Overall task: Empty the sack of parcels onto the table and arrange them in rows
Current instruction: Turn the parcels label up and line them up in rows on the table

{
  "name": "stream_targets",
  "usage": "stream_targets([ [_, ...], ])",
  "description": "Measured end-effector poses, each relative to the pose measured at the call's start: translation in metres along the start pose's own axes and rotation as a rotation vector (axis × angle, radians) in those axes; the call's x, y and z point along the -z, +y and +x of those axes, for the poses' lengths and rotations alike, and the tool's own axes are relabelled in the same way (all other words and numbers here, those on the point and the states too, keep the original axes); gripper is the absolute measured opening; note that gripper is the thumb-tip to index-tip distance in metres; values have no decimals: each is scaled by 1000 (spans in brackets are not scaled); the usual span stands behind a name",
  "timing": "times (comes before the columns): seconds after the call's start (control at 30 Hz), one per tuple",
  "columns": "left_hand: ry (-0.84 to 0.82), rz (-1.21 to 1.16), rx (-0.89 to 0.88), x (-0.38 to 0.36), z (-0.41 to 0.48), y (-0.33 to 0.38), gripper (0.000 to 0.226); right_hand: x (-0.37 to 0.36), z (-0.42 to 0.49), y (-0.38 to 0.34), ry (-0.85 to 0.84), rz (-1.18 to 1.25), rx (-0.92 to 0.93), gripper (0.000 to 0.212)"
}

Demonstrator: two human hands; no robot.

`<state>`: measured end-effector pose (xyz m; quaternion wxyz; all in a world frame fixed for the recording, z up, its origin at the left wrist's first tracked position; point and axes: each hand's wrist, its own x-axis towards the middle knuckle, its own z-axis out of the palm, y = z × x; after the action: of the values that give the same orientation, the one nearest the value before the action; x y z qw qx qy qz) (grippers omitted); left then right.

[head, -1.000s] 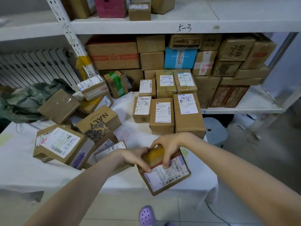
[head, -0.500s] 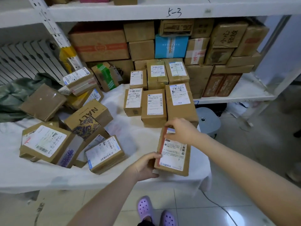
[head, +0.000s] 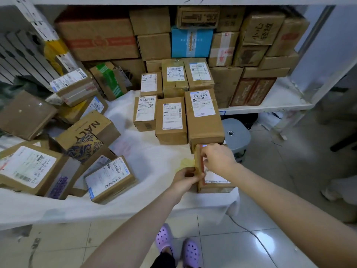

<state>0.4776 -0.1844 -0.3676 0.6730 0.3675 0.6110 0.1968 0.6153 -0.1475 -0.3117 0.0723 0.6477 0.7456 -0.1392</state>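
Labelled parcel (head: 216,177) now set down at the table's (head: 154,157) near right corner, starting a third row | left hand (head: 186,177) and right hand (head: 217,158) both hold it | six rowed parcels (head: 171,120) done | loose pile (head: 87,136) at left unsorted

A: Item in hand?
B: One labelled parcel (head: 216,178); left hand (head: 186,177) grips its left edge, right hand (head: 217,158) its top.
A: Behind it?
B: Six parcels (head: 171,120), two rows.
A: Left of it?
B: Loose pile (head: 87,136) of parcels.
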Motion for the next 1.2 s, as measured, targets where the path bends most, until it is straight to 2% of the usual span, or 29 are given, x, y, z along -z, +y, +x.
stream_targets([
  [0.13,57,122,-47,10,-1,5,40,1,5,-2,-49,-37,-16,25],
  [0.23,314,380,-226,34,-3,10,26,2,7,-8,-31,-42,-61,13],
  [0.3,495,571,-350,60,-10,16,28,1,8,-14,-46,-82,-93,25],
  [0.37,623,796,-415,91,-18,23,41,-3,10,-21,-63,-53,-129,37],
  [0.4,654,941,-379,108,-22,25,51,-5,11,-25,-73,-22,-151,43],
  [0.47,627,1203,-183,140,-26,25,79,-10,13,-32,-98,1,-178,51],
  [0.53,548,1301,11,170,-29,19,103,-12,15,-38,-112,-28,-172,54],
  [0.63,442,1276,148,197,-27,11,116,-12,18,-39,-105,-23,-133,53],
  [0.73,459,1347,128,194,-27,13,114,-11,19,-36,-125,2,-88,47],
  [0.87,424,1081,63,170,-24,24,121,-9,17,-35,-138,-2,-57,38],
  [0.97,411,903,-12,148,-19,35,112,-8,19,-45,-44,126,-20,29],
  [1.03,405,748,-33,133,-18,41,101,-6,21,-58,2,400,10,40],
  [1.1,392,658,-52,122,-18,46,94,1,22,-72,-99,721,-41,65],
  [1.17,391,629,-106,113,-19,47,103,4,25,-83,-249,966,-138,87],
  [1.2,406,619,-153,110,-20,47,108,4,28,-87,-272,1041,-179,92],
])
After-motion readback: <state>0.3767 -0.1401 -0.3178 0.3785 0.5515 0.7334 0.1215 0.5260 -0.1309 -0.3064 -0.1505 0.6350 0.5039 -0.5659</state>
